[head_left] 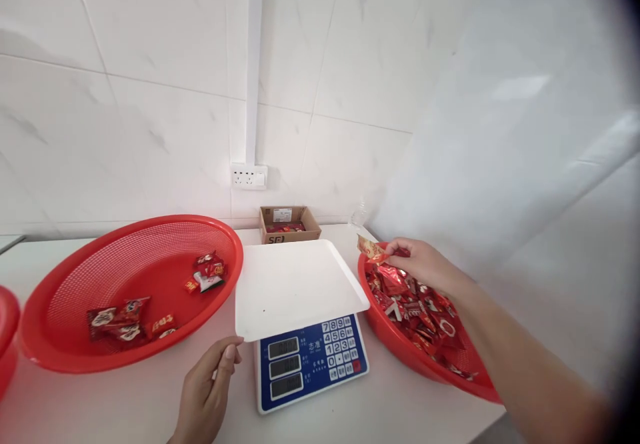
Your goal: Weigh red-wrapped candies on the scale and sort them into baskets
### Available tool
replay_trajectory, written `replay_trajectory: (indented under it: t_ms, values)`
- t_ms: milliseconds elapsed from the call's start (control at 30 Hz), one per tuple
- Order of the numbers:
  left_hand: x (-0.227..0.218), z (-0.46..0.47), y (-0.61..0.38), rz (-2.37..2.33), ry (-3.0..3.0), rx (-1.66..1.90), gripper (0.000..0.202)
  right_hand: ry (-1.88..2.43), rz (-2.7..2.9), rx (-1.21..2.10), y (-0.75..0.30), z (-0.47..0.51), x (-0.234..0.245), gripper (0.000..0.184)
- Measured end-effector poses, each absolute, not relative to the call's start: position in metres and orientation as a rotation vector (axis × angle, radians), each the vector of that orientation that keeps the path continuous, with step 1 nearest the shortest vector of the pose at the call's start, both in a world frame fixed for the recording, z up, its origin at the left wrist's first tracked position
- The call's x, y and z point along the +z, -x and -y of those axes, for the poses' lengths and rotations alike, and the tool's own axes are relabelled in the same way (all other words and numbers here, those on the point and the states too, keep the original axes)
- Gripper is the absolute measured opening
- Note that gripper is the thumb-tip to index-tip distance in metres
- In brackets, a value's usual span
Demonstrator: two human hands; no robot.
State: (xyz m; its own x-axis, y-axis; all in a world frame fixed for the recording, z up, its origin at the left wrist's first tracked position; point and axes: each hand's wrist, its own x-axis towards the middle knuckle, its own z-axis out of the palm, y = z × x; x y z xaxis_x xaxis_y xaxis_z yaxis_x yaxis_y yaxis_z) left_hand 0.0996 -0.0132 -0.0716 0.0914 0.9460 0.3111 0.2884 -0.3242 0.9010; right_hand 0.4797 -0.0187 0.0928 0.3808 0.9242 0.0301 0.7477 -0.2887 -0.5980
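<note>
My right hand (417,262) is above the red basket on the right (383,339), its fingers pinching a gold-and-red wrapped candy (369,248). Below it, many candies in shiny red wrappers (415,314) fill much of that basket. My left hand (210,381) is by the near left corner of the white weighing tray (300,287). Its fingers are curled, the thumb against the forefinger, with nothing seen in them; the fingertips are at or almost at the tray's corner. The tray bears only a tiny dark speck. Under it is the scale with its blue keypad panel (313,364).
On the left stands a large red mesh basket (125,234) holding a few small groups of wrapped candies (117,321). A cardboard box (290,236) with red packets sits behind the scale. Another red rim (6,324) shows at the left edge. A wall socket (249,176) is behind.
</note>
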Motion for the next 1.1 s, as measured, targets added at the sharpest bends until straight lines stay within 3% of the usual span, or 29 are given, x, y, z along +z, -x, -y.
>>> replay_trajectory:
  t_ms: [233,333,400,567,667,867,1000,1100]
  values:
    - [-0.066,0.015,-0.102,-1.217,-1.704,1.276,0.039,1.655,1.332,1.027,-0.408,-0.010,0.085,0.027]
    - [-0.065,0.015,-0.102,-1.211,-1.706,1.267,0.038,1.588,1.352,1.136,-0.395,-0.019,0.075,0.026]
    - [-0.065,0.015,-0.103,-1.204,-1.708,1.255,0.038,1.697,1.406,1.105,-0.394,-0.025,0.064,0.019]
    - [-0.066,0.015,-0.103,-1.181,-1.710,1.248,0.037,1.986,1.653,0.653,-0.395,-0.032,0.039,0.006]
    - [-0.067,0.015,-0.103,-1.177,-1.703,1.247,0.038,1.950,1.720,0.756,-0.390,-0.029,0.035,0.008]
    - [-0.066,0.016,-0.104,-1.192,-1.677,1.207,0.040,1.909,1.820,0.662,-0.390,-0.026,0.038,0.034]
    - [-0.065,0.016,-0.104,-1.201,-1.660,1.201,0.041,1.855,1.832,0.793,-0.396,-0.027,0.035,0.047]
    - [-0.064,0.016,-0.104,-1.206,-1.666,1.198,0.042,1.874,1.942,0.607,-0.393,-0.026,0.029,0.059]
